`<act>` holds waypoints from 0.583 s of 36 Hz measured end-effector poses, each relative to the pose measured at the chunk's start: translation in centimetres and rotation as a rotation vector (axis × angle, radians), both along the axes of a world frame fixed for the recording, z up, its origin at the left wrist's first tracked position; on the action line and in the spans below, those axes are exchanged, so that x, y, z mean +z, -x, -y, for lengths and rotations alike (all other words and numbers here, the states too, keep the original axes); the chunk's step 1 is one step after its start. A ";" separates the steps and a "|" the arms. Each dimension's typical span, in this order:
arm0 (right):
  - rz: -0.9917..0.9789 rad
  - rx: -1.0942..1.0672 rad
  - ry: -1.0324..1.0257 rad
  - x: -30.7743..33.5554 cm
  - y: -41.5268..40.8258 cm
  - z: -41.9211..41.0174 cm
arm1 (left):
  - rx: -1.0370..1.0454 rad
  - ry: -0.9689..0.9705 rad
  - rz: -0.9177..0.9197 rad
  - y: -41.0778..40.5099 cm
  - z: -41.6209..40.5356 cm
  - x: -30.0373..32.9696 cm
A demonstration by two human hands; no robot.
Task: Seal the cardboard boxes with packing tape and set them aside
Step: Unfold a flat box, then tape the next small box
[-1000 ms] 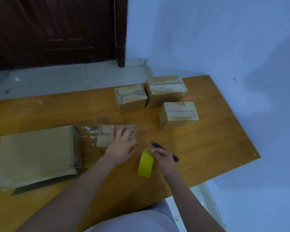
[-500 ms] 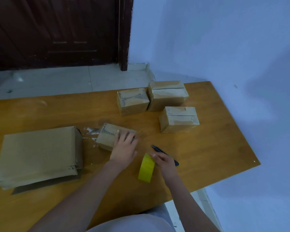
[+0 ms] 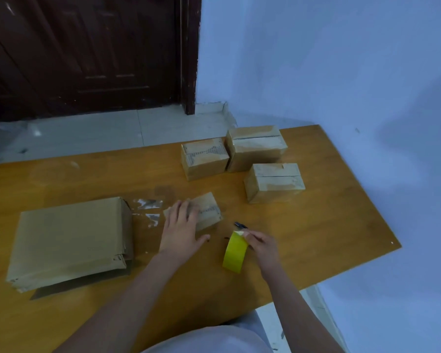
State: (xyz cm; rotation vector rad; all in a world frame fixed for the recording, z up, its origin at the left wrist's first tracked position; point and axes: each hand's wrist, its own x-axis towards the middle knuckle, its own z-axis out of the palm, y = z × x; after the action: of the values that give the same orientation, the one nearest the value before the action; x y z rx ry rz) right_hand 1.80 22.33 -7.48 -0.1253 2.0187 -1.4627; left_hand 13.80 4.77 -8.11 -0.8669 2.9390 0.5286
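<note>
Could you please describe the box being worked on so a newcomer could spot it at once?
On the wooden table, right of the flat cardboard stack, lies a small box. Unlike three boxes grouped farther back, the left hand rests on it.

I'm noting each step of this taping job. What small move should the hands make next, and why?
Probably bring the yellow tape roll over to the small box. The right hand pinches the roll near its top edge, while the left hand lies flat on the box, steadying it for taping.
</note>
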 end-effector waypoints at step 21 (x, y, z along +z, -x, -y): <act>-0.259 0.360 0.109 8.3 -0.2 3.9 | -0.199 -0.477 -0.440 2.3 0.0 9.0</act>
State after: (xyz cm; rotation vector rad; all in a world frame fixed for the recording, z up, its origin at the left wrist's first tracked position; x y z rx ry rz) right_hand 2.04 18.39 0.78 -0.7187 1.9813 -1.3759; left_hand 11.51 4.75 0.88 -0.4389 2.9778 1.4846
